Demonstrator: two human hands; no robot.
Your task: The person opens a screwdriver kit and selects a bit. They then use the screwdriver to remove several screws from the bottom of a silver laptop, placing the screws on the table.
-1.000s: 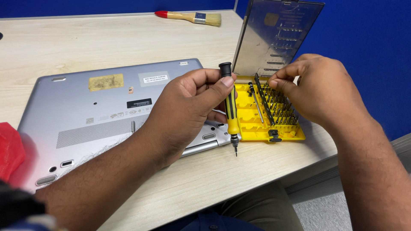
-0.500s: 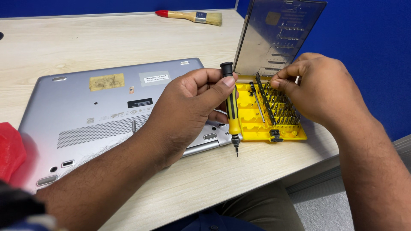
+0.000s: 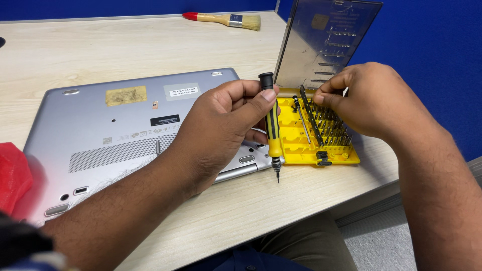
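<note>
My left hand (image 3: 226,125) holds a black and yellow screwdriver (image 3: 272,133) upright, tip down just above the wooden table, beside the corner of a silver laptop (image 3: 110,135) lying upside down. My right hand (image 3: 374,100) reaches into an open yellow bit case (image 3: 296,145), its fingertips pinched at the top of a black rack of bits (image 3: 331,128); whether it grips a bit is hidden. The case's clear lid (image 3: 326,45) stands upright behind my fingers.
A paintbrush with a red-tipped wooden handle (image 3: 226,19) lies at the far edge of the table (image 3: 100,55). A red object (image 3: 12,175) sits at the left by the laptop. A blue wall runs behind and to the right.
Both hands keep nearly the same pose; the fingers of my right hand shift slightly over the rack of bits.
</note>
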